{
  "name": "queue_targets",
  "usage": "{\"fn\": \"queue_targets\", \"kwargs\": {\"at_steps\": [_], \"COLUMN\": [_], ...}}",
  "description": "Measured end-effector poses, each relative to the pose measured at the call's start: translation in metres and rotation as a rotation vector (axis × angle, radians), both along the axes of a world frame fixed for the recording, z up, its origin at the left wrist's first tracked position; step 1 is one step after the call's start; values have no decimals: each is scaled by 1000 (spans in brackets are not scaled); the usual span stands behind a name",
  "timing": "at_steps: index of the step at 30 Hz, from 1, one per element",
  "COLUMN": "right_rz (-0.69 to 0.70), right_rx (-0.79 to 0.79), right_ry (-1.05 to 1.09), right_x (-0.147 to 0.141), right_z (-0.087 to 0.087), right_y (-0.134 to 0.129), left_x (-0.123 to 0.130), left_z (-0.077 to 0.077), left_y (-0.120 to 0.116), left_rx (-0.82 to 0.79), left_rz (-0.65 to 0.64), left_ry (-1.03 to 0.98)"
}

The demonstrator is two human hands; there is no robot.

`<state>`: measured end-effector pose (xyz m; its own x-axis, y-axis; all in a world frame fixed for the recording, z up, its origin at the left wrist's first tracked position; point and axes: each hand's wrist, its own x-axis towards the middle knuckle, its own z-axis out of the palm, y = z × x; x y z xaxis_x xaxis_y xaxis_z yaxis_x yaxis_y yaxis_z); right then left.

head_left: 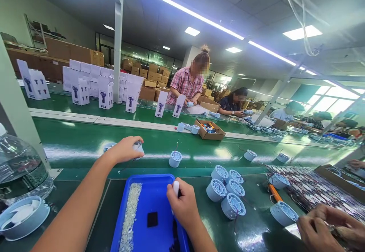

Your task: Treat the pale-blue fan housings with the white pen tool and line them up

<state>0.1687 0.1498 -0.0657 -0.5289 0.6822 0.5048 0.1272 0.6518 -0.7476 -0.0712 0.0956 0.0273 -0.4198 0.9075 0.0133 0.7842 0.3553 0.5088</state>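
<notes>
My left hand point(127, 150) reaches over the green belt, its fingers curled round a light blue round fan housing point(138, 148), partly hidden by the fingers. Another light blue housing point(108, 146) shows behind my left wrist. In my right hand point(184, 202), closed in a fist, is a white pen-like tool point(176, 187); its lower end is hidden. That hand is over the right side of a blue tray point(159, 179). Small clear pieces point(131, 214) line the tray's left side, and a black square point(152, 219) lies in its middle. Dark bits lie beneath my right wrist.
Several blue housings point(225, 187) with thin wires stand right of the tray; one housing point(175, 159) sits on the belt. A co-worker's hands point(327, 227) are at lower right. A water bottle point(19, 168) stands left. Across the belt are white boxes point(105, 95) and a cardboard box point(210, 131).
</notes>
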Motion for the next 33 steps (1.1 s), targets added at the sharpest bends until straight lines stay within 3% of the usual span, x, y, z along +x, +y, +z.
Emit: {"fn": "queue_targets", "kwargs": {"at_steps": [11,16,19,22,25,29,33], "right_rz": [-32,39,66,60,114,255,258], "right_rx": [12,97,118,103,45,-122,-413], "right_ry": [-25,23,36,88,101,5,234], "right_x": [1,-1,-1,-2,-5,-10,-10], "right_z": [-7,-11,-9,-6,-5,-2,5], "right_y": [1,2,1,-4,-12,-20,-16], "left_x": [1,-2,-1,5,16,29,36], "left_z": [-1,-8,-10,-10,-8,-9,-11], "left_y": [1,6,10,14,17,22,29], "left_rx": [45,215,336,465,491,475,400], "left_rz": [12,216,253,235,218,191,170], "left_ry": [-11,-117,-271,-664,-933,-974,-969]}}
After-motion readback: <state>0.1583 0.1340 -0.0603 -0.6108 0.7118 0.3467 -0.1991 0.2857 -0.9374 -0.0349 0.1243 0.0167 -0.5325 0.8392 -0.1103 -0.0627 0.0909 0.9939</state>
